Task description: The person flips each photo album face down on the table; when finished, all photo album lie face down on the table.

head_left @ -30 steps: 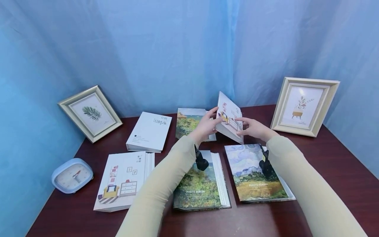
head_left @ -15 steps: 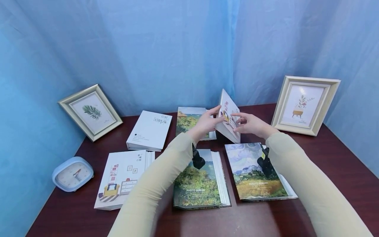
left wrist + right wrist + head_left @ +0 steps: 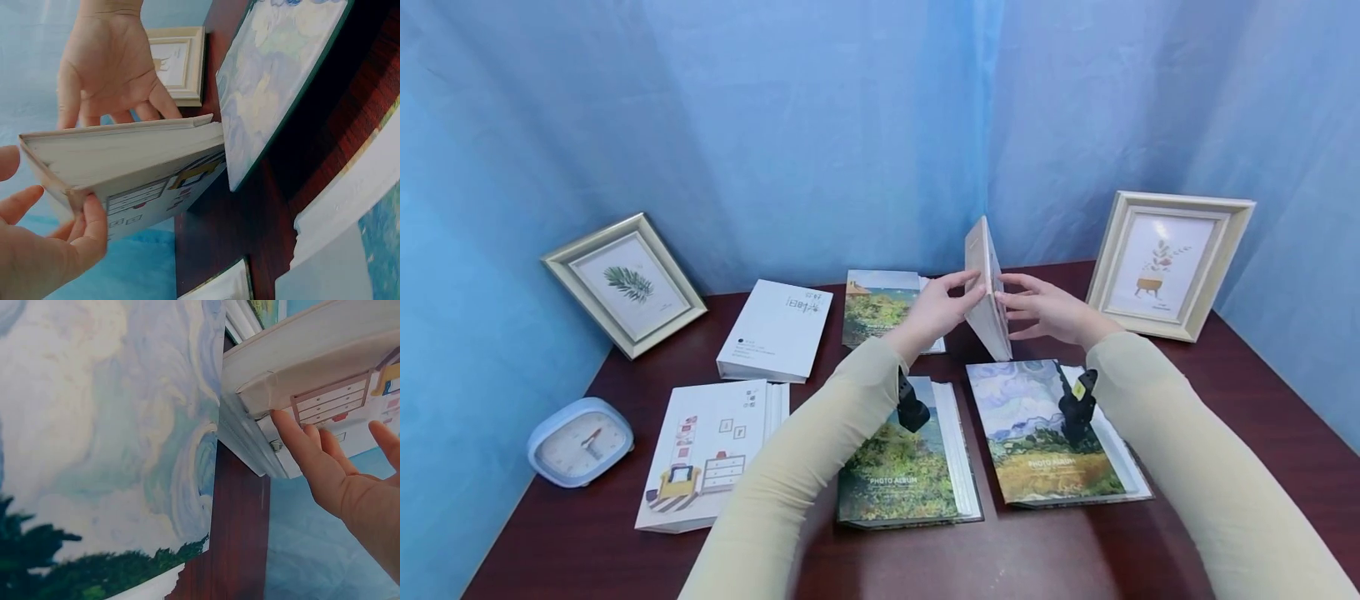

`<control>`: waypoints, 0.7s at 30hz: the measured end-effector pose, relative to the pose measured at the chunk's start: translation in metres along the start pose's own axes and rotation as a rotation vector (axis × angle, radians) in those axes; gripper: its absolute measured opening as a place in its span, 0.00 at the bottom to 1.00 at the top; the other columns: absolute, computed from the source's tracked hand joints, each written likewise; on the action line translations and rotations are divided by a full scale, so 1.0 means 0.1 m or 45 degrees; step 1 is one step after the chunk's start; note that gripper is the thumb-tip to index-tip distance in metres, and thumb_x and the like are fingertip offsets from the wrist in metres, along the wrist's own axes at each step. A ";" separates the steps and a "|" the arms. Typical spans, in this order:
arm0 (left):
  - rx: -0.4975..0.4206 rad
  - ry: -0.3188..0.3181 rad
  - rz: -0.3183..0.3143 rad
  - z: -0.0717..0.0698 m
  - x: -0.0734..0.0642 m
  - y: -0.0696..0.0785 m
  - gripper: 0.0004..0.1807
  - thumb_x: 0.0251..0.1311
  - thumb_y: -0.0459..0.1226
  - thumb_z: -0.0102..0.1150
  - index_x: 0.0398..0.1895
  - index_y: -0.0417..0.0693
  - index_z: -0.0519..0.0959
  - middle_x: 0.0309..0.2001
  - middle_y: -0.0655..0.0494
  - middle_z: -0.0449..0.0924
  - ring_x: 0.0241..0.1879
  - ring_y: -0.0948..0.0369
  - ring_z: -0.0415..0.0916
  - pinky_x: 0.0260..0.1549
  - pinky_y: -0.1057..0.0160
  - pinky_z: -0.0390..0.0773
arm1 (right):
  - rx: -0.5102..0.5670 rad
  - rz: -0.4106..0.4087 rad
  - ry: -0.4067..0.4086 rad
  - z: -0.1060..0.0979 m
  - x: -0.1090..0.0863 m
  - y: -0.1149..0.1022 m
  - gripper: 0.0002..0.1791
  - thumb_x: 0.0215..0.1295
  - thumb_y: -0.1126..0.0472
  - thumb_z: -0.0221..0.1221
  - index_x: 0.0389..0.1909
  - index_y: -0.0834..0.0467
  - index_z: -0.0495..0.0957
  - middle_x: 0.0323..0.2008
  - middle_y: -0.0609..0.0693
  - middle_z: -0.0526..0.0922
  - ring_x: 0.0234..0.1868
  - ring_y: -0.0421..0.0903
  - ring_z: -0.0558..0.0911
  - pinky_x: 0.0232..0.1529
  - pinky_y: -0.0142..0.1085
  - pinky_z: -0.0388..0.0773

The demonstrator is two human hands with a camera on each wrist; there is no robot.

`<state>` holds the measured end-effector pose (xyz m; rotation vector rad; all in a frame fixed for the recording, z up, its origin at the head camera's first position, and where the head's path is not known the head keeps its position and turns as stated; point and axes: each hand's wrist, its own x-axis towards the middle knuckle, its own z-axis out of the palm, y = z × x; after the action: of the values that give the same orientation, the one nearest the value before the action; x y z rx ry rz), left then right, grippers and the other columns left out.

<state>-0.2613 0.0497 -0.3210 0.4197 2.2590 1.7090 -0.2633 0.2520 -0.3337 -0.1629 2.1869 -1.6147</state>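
Observation:
A white photo album (image 3: 981, 275) with a chair-and-drawers drawing stands nearly upright at the back of the table, its page edges (image 3: 125, 150) facing the left wrist camera. My left hand (image 3: 934, 312) holds it at a near corner of the cover, with the fingertips (image 3: 94, 215) on the drawing side. On the other side, my right hand (image 3: 1051, 312) has its fingers spread and fairly straight, with fingertips (image 3: 281, 419) against the cover below the drawers. In front of it lies a landscape album (image 3: 1045, 433) with a purple sky.
A green garden album (image 3: 898, 467) lies front centre, another garden album (image 3: 876, 304) behind it. Two white albums lie left: one with lettering (image 3: 778, 329), one with a drawing (image 3: 700, 450). A blue clock (image 3: 580, 442) stands far left. Frames stand at back left (image 3: 625, 283) and right (image 3: 1168, 267).
The held album has turned from showing its drawn cover to standing nearly edge-on, slightly further right. My right hand has moved from the front cover round to the album's right side.

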 end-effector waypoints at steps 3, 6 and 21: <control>0.046 0.016 0.009 0.03 0.01 -0.01 0.24 0.67 0.44 0.53 0.66 0.57 0.69 0.67 0.52 0.66 0.66 0.56 0.64 0.59 0.57 0.71 | 0.015 0.012 -0.007 -0.01 -0.03 -0.03 0.43 0.70 0.44 0.48 0.75 0.55 0.37 0.71 0.68 0.50 0.68 0.68 0.57 0.59 0.59 0.68; 0.049 -0.008 -0.006 0.05 0.02 -0.01 0.24 0.66 0.42 0.55 0.66 0.58 0.70 0.68 0.53 0.65 0.67 0.56 0.62 0.61 0.56 0.69 | 0.022 0.017 -0.015 -0.03 -0.07 -0.09 0.44 0.70 0.42 0.47 0.75 0.54 0.34 0.70 0.69 0.51 0.67 0.69 0.59 0.58 0.61 0.68; 0.027 -0.150 -0.055 0.01 0.04 -0.15 0.26 0.68 0.40 0.52 0.69 0.62 0.64 0.70 0.55 0.62 0.64 0.54 0.67 0.59 0.53 0.71 | 0.128 0.031 -0.056 -0.03 -0.08 -0.14 0.46 0.69 0.53 0.49 0.75 0.47 0.27 0.72 0.68 0.43 0.67 0.72 0.57 0.58 0.64 0.66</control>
<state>-0.2657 0.0487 -0.3357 0.4605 2.1877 1.5977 -0.2588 0.2526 -0.3179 -0.1402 2.0622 -1.6874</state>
